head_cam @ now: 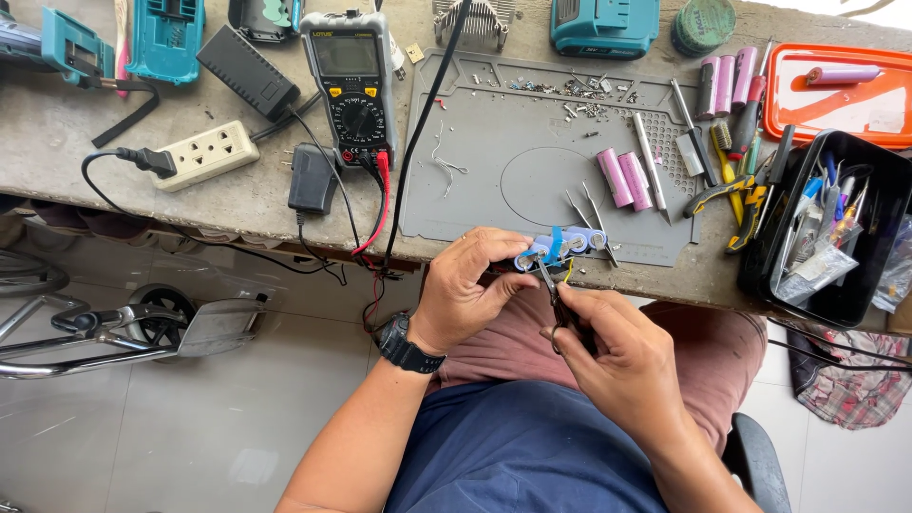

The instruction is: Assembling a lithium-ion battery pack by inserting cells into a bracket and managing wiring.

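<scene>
The left hand [465,290] had the battery pack [560,245] pinched at its near end, fingers closed round it, holding it in the air just off the bench [114,142] edge, above the lap. A row of cells in blue holders, with a blue band across the middle. The right hand [617,356] was wrapped tight on a small dark-handled tool [560,304], probably scissors or snips, though the tip was too small to call. Its point sat right at the pack's underside, where a yellow wire [569,271] showed.

Good form here, by my reading: the pack was braced firmly, so the tool could work without the cells twisting. The tip wanted to stay on one contact only, since bridging two metal ends on a live pack could short it. Small bites, wrist steady, the wire kept clear of the blades.

Behind, on the grey mat [494,180], two loose pink cells [624,179] lay side by side, tweezers [589,214] just beside them. The multimeter [353,85] stood at the mat's left edge, its red lead [382,204] trailing over the bench lip.
</scene>
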